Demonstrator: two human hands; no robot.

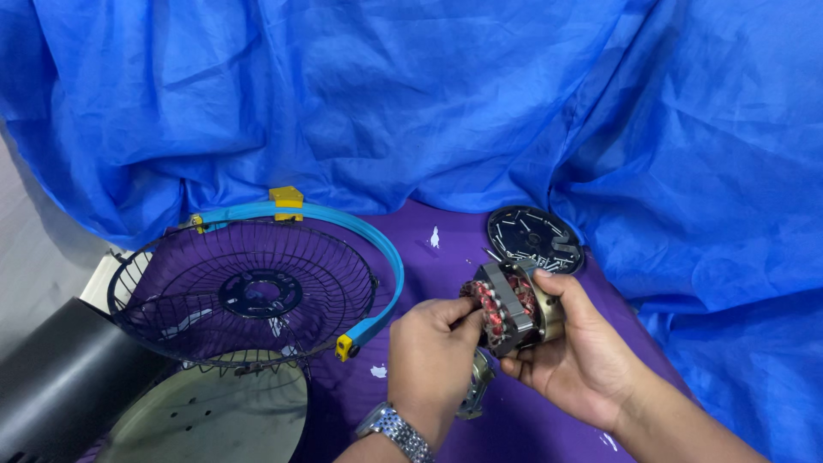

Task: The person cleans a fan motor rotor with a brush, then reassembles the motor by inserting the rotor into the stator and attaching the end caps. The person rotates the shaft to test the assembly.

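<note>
You hold one small electric fan motor, a grey laminated-steel stator block with red and copper windings (512,307), in the air just above the purple cloth-covered counter (446,257), between your two hands. Your right hand (573,353) is closed around its far side and underside, thumb on top; your left hand (430,356), wearing a steel link watch (396,429), is closed with its fingertips pinching the winding end at the motor's near side. This motor looks dense and heavy for its size, stiff in the steel stack but delicate at the fine copper wire, so the safe grip is on the grey laminations and metal housing, not on the windings. Below it one grey metal bracket piece (476,386) lies on the counter. Behind it lies one round black motor cover plate (534,237). To the left there is one black wire fan guard with a blue plastic rim and yellow clips (257,291), one pale round metal disc (214,416) partly beneath it, and one black rounded housing (60,377). Blue crumpled fabric (411,94) drapes behind everything.
</note>
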